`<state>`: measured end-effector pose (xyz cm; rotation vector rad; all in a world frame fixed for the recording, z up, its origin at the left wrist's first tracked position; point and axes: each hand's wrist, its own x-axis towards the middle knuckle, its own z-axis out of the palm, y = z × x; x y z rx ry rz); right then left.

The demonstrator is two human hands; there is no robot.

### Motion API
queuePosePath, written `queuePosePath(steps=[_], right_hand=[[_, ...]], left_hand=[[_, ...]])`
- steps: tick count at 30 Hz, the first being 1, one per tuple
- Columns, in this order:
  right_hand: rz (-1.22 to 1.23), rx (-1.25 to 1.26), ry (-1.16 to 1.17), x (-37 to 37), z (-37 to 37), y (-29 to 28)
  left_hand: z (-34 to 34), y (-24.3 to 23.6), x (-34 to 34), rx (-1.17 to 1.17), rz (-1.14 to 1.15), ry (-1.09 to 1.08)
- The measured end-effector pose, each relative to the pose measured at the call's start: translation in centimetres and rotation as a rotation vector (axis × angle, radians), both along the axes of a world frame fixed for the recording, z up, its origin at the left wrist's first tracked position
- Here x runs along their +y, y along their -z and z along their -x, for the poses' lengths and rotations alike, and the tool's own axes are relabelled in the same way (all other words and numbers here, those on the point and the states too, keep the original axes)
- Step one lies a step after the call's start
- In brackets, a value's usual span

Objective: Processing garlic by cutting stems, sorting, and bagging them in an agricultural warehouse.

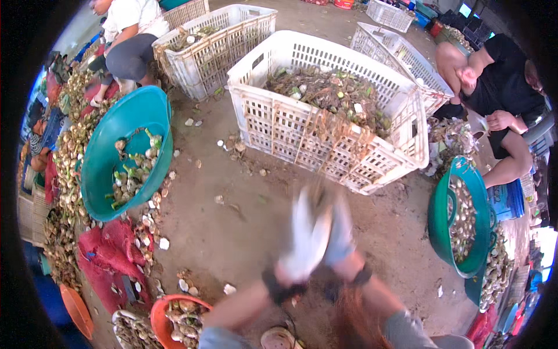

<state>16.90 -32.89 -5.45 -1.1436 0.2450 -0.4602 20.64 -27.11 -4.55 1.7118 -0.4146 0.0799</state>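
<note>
My left hand (302, 232) and my right hand (340, 232), in pale gloves with dark bands at the wrists, are raised close together at lower centre, smeared by motion. A blurred brownish, stalk-like object (319, 198) shows between and above them; I cannot tell which hand grips it. Just beyond stands a white plastic crate (256, 116) heaped with brown trimmings (331, 93). An orange basin of bulbs (180, 320) sits by my left forearm.
A teal tub with bulbs (93, 157) is at left, a green tub (442, 227) at right, a red mesh sack (104, 259) lower left. More crates (192, 75) stand behind. Co-workers sit at upper left (133, 52) and right (488, 87). Scraps lie on the floor (215, 232).
</note>
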Motion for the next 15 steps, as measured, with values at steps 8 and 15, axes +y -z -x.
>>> queuePosePath(steps=[8, 15], right_hand=[[0.885, -0.202, 0.311, -11.3, -7.0, -5.1], [1.263, 0.414, -1.203, 5.6, 17.7, 11.9]], left_hand=[[-8.4, -8.1, 3.1, 0.103, 0.346, 0.349], [12.5, 8.4, 22.3, 1.233, -0.196, 0.167]])
